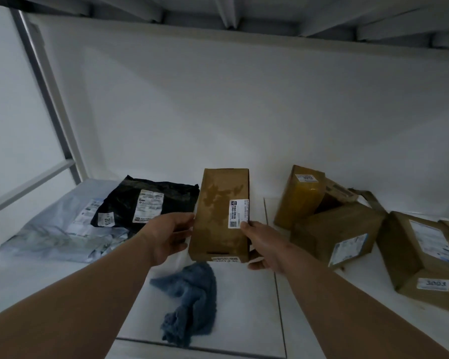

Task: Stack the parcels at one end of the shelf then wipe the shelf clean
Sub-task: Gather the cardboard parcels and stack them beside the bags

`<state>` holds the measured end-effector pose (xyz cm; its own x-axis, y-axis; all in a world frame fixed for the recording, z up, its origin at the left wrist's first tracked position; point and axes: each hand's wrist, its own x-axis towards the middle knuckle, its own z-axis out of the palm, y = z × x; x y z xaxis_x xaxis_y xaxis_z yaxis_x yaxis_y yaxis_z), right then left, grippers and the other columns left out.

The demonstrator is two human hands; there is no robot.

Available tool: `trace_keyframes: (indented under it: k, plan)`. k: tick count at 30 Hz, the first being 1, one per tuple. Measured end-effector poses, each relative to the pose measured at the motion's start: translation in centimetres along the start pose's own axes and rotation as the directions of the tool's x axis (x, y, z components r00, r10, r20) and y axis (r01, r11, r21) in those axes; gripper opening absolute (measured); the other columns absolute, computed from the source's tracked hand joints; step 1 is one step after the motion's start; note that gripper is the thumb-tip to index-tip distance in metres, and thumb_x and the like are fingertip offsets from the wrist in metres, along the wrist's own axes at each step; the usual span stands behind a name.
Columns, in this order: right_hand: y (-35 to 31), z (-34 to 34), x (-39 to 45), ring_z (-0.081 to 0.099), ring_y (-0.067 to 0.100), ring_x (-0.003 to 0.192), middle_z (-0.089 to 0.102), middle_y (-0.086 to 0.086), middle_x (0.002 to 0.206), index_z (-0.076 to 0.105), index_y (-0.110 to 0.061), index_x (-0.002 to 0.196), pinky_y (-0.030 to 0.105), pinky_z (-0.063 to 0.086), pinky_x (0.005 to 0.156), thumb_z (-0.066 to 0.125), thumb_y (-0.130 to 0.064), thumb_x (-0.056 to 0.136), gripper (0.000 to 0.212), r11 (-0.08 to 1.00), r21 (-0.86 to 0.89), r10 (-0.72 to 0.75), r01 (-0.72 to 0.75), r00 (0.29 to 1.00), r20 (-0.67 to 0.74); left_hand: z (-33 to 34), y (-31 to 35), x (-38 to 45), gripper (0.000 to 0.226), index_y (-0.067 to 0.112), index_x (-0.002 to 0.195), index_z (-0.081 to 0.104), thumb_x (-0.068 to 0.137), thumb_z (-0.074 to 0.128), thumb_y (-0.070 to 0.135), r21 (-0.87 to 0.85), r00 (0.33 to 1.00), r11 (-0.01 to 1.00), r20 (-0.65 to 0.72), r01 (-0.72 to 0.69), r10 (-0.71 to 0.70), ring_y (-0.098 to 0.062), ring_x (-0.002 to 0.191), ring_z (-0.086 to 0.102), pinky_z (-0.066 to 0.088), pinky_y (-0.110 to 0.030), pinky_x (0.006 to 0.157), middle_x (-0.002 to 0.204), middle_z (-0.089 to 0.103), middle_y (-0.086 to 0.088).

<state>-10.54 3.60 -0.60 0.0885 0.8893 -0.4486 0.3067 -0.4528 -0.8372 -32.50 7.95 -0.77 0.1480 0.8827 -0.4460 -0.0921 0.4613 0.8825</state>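
Observation:
I hold a long brown cardboard parcel with a white label above the middle of the white shelf. My left hand grips its left side and my right hand grips its right side and lower corner. A crumpled blue cloth lies on the shelf just below the parcel. At the left end a black plastic mailer rests on a pale grey mailer.
Three brown boxes sit to the right: a tilted one leaning at the back, one in front of it, and a larger one marked 3003. A metal upright frames the left side. Another shelf's underside is overhead.

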Motion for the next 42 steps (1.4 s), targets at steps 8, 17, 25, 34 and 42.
trace_keyframes:
  k: [8, 17, 25, 34, 42]
  plan:
    - [-4.1, 6.6, 2.6, 0.065, 0.031, 0.094, 0.060, 0.015, 0.105, 0.043, -0.032, 0.120, 0.043, 0.059, 0.082, 0.036, -0.044, 0.103, 0.023, 0.996, 0.043, 0.076, -0.083, 0.986, 0.151, -7.1, 2.1, 2.2, 0.022, 0.016, 0.112, 0.069, 0.093, 0.057, 0.014, 0.049, 0.999, 0.999, -0.031, -0.020, 0.022, -0.029, 0.105, 0.064, 0.055, -0.043, 0.075, 0.115, 0.068, -0.010]
    - [-6.6, 11.9, 6.3, 0.056, 0.023, 0.068, 0.058, 0.015, 0.092, 0.052, -0.027, 0.097, 0.034, 0.055, 0.069, 0.040, -0.031, 0.103, 0.014, 0.995, 0.050, 0.076, -0.086, 0.982, 0.174, -11.8, 3.2, 5.0, 0.020, 0.013, 0.105, 0.070, 0.095, 0.054, 0.008, 0.140, 0.991, 0.987, -0.098, -0.078, 0.092, -0.026, 0.094, 0.066, 0.055, -0.036, 0.073, 0.104, 0.071, -0.009]
    - [-7.4, 14.2, 10.9, 0.058, 0.024, 0.116, 0.056, 0.004, 0.134, 0.039, -0.028, 0.144, 0.038, 0.050, 0.099, 0.042, -0.040, 0.101, 0.045, 0.999, -0.012, -0.047, 0.047, 0.998, 0.039, -12.9, 4.7, 8.1, 0.016, 0.018, 0.100, 0.069, 0.095, 0.056, 0.010, 0.244, 0.982, 0.962, -0.110, -0.124, 0.155, -0.026, 0.104, 0.062, 0.050, -0.042, 0.096, 0.112, 0.067, -0.008]
    - [-7.8, 14.1, 11.7, 0.038, 0.023, 0.138, 0.035, 0.007, 0.155, 0.022, -0.017, 0.155, 0.026, 0.031, 0.110, 0.059, -0.026, 0.096, 0.070, 0.934, -0.344, -0.058, 0.094, 0.992, 0.114, -13.4, 2.9, 10.5, 0.033, 0.019, 0.127, 0.062, 0.095, 0.057, 0.021, 0.703, 0.995, 0.708, 0.011, -0.075, 0.095, -0.024, 0.110, 0.060, 0.045, -0.037, 0.103, 0.124, 0.063, -0.008]
    - [-7.8, 14.2, 11.8, 0.039, 0.024, 0.136, 0.038, 0.008, 0.153, 0.026, -0.015, 0.153, 0.030, 0.036, 0.107, 0.057, -0.018, 0.096, 0.065, 0.951, -0.272, -0.136, 0.145, 0.989, 0.053, -13.5, 2.9, 11.1, 0.052, 0.022, 0.142, 0.045, 0.093, 0.061, 0.030, 0.648, 0.996, 0.761, -0.046, -0.033, 0.082, -0.029, 0.123, 0.052, 0.042, -0.044, 0.107, 0.140, 0.050, -0.009]
